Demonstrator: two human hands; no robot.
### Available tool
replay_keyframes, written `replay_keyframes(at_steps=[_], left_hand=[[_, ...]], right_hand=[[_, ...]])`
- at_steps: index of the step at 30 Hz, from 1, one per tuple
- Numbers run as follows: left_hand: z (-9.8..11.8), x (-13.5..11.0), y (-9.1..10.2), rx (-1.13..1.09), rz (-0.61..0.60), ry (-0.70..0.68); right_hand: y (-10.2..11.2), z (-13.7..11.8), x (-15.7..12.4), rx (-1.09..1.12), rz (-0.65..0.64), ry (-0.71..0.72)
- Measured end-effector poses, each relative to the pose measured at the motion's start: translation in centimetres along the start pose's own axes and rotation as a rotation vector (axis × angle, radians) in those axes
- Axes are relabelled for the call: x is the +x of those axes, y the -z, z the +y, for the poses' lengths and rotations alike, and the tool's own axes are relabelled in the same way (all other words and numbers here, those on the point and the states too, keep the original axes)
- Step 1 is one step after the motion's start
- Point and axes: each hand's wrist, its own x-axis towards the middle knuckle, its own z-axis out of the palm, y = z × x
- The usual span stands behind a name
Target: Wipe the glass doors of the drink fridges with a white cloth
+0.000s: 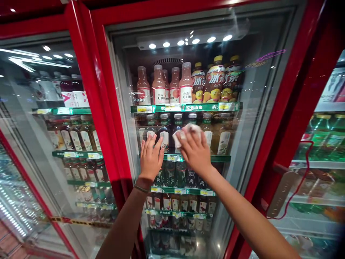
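Note:
In the head view, a glass door [248,118] with a red frame stands in front of me. My left hand [151,158] lies flat against the glass, fingers up and slightly apart, holding nothing. To its right, my right hand [196,153] presses a crumpled white cloth [194,128] with pinkish marks to the glass. The cloth sticks out past the fingertips, and the palm hides part of it. Behind the glass, dark bottles with white labels [165,138] stand on a shelf level with both hands.
Pink drink bottles [159,86] and yellow-capped tea bottles [215,81] fill the top shelf inside. A second glass-fronted cooler [81,138] stands to the left. On the right, a grey door handle [281,194] has a red cord [307,169] beside it.

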Motion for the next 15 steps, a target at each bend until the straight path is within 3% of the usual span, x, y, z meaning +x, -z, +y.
replay_keyframes(at_steps=[3,8,13,15], left_hand=[[-1.9,-0.8,1.7,-0.018,-0.085,-0.066],[-4.4,-2.1,4.0,-0.004,-0.166,-0.09],[-6.7,-3.2,5.8,0.021,-0.161,-0.068],[-7.3,-3.8,6.2,0.02,-0.163,-0.064]], right_hand=[[-0.3,-2.0,-0.1,0.046,-0.082,0.12],[-1.2,-4.5,1.1,0.044,0.003,-0.165],[-2.0,-7.7,1.3,0.068,-0.089,0.131],[-2.2,-8.5,1.2,0.057,-0.071,0.116]])
